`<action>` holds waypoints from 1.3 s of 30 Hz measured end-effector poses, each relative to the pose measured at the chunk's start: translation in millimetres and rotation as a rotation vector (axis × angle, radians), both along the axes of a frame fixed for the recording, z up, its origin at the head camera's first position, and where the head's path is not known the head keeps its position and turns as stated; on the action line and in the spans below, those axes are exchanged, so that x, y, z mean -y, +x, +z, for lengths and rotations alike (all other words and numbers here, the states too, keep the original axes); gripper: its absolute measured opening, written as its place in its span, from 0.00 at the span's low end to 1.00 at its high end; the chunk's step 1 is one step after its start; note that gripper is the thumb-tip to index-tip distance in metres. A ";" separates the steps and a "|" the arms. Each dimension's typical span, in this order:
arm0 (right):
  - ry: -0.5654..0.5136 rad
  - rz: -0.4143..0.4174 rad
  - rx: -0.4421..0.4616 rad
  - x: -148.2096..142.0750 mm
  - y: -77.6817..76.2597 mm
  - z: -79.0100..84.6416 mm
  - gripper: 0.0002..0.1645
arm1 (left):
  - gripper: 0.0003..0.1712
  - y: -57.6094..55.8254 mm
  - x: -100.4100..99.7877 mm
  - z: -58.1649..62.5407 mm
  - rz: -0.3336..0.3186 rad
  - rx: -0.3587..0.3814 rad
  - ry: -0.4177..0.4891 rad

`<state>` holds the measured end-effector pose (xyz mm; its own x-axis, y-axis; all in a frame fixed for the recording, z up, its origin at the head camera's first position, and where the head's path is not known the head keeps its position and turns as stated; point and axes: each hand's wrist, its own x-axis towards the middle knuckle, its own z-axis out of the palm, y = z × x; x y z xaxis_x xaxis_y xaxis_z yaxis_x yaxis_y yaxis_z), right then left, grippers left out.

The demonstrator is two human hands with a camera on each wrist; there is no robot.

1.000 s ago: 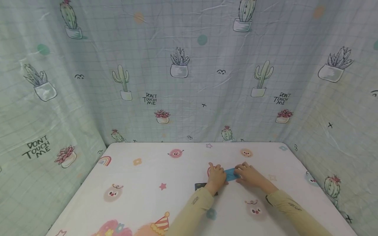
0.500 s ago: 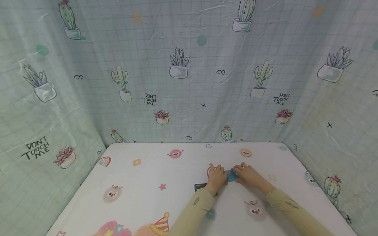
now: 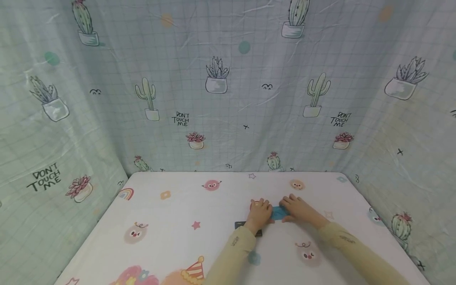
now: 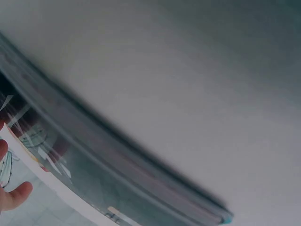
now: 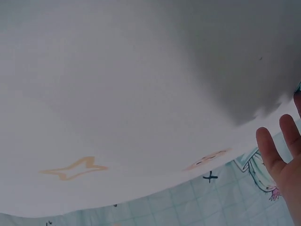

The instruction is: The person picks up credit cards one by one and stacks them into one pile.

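Observation:
Between my two hands lies a small flat blue piece, its kind too small to tell. My left hand grips its left end, thumb at the near side and fingers at the far side. On the right end, my right hand holds it with thumb and fingertips; part of the piece is hidden under them. Below my left wrist rests a dark flat rectangular item with small print, partly covered by the hand. The left wrist view shows its glossy dark surface and thick edge close up.
A white table with printed cartoon figures carries everything. Behind it and along both sides hangs a pale green curtain with printed cacti. The table's far edge meets this curtain.
My right hand has shifted slightly left. The blue piece looked narrower half a second ago and shows flatter now. A raised left finger has lowered; the dark item stays put.

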<state>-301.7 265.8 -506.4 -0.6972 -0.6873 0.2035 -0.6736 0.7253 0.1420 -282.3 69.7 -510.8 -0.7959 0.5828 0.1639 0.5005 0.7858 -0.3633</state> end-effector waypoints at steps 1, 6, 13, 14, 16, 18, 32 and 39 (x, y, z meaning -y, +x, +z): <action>-0.004 0.012 -0.003 0.1 -0.9 0.3 0.33 | 0.33 -0.4 0.4 -1.2 -0.005 -0.004 0.008; -0.010 0.026 0.053 2.2 -4.1 4.5 0.33 | 0.36 -2.3 0.6 -4.0 -0.012 -0.018 0.015; -0.027 0.017 0.151 5.0 -3.5 13.6 0.32 | 0.36 -2.2 -2.0 -1.2 -0.003 -0.002 0.014; -0.032 0.019 0.153 5.0 -3.1 14.0 0.32 | 0.36 -1.9 -2.1 -0.6 -0.001 0.003 0.009; -0.040 0.027 0.142 5.2 -2.4 13.8 0.32 | 0.36 -1.2 -2.1 0.6 0.002 0.011 0.007; -0.044 0.039 0.119 5.3 -2.5 12.5 0.32 | 0.36 -0.6 -2.0 2.5 0.003 0.018 0.003; -0.089 0.011 0.146 2.5 -8.7 1.2 0.33 | 0.34 -2.2 -3.0 4.6 0.014 0.023 0.043; -0.116 -0.017 0.151 -1.1 -5.6 -2.0 0.33 | 0.36 -3.0 -5.1 -0.4 0.006 0.000 0.025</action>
